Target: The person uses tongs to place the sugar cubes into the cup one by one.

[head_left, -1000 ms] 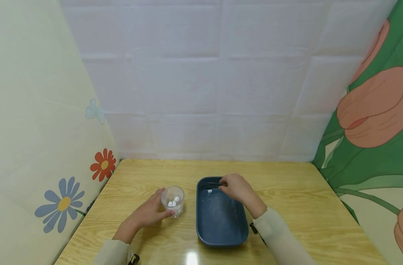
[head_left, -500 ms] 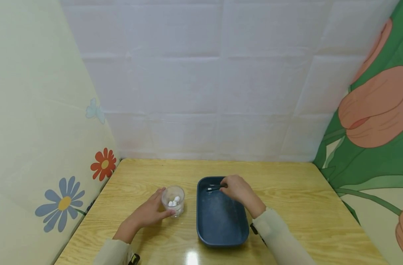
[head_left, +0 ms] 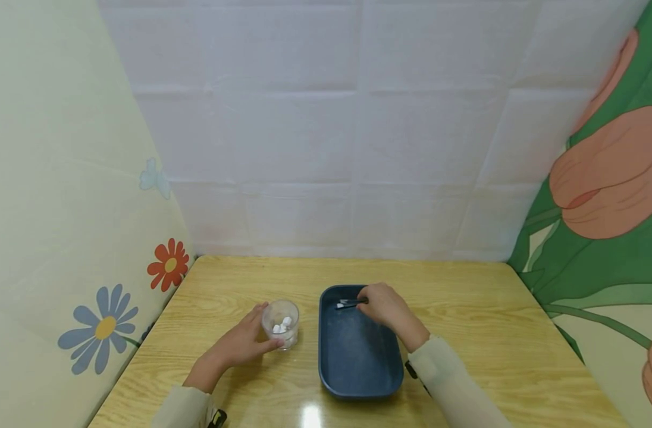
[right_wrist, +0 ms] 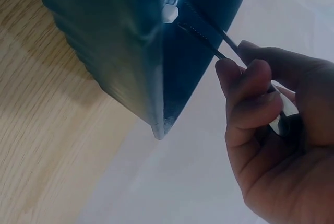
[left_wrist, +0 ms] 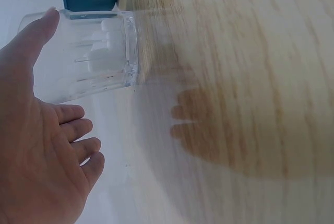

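Note:
In the head view, my left hand (head_left: 243, 342) holds a clear glass (head_left: 280, 312) standing on the table, thumb at its front and fingers at its side. Several white cubes (left_wrist: 99, 49) lie in the bottom of this glass. My right hand (head_left: 387, 309) pinches a pair of dark tweezers (right_wrist: 206, 38) over the far end of a dark blue tray (head_left: 360, 362). One white cube (right_wrist: 170, 13) lies in the tray, close by the tweezer tips. Those tips stand apart in the right wrist view; whether they touch the cube I cannot tell.
A wood-grain table (head_left: 465, 297) carries the tray and the glass, with a narrow gap between them. White cloth (head_left: 353, 148) hangs behind the table. Flower-printed sheets flank it on the left and right.
The tweezers have shifted slightly toward the viewer, so that their tips now lie at the cube. The cube shows less plainly than a second ago. The left hand and glass stay put.

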A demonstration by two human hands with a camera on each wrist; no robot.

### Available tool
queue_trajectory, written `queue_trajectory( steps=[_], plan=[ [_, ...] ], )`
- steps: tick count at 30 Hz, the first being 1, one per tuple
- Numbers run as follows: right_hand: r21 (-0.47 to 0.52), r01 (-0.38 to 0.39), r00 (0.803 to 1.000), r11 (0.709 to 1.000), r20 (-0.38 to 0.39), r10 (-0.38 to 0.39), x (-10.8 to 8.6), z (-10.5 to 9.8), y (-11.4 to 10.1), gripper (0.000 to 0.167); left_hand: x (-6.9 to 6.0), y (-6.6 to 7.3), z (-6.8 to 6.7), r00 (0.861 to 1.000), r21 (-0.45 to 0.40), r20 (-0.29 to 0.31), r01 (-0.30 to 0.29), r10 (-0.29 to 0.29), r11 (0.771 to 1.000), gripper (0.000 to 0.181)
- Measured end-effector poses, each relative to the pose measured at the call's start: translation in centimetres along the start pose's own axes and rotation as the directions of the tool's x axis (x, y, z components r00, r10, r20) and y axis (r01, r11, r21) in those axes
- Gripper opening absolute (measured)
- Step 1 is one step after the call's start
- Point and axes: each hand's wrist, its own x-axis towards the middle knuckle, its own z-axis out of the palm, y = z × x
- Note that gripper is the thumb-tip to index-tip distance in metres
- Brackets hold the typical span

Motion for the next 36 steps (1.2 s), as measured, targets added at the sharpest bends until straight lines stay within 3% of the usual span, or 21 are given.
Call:
queue_trajectory(
  steps=[14, 36],
  plan=[
    [-0.025, -0.004, 1.0, 1.0, 0.021, 0.005, 0.26, 0.22, -0.02, 0.024, 0.13, -0.46, 0.43, 1.0, 0.022, -0.002, 0.004, -0.004, 1.0, 0.108],
    [-0.034, 0.009, 1.0, 0.999, 0.018, -0.009, 0.48, 0.39, -0.04, 0.024, -0.01, 0.1, -0.07, 1.0, 0.005, 0.002, -0.004, 0.004, 1.0, 0.106]
  ],
)
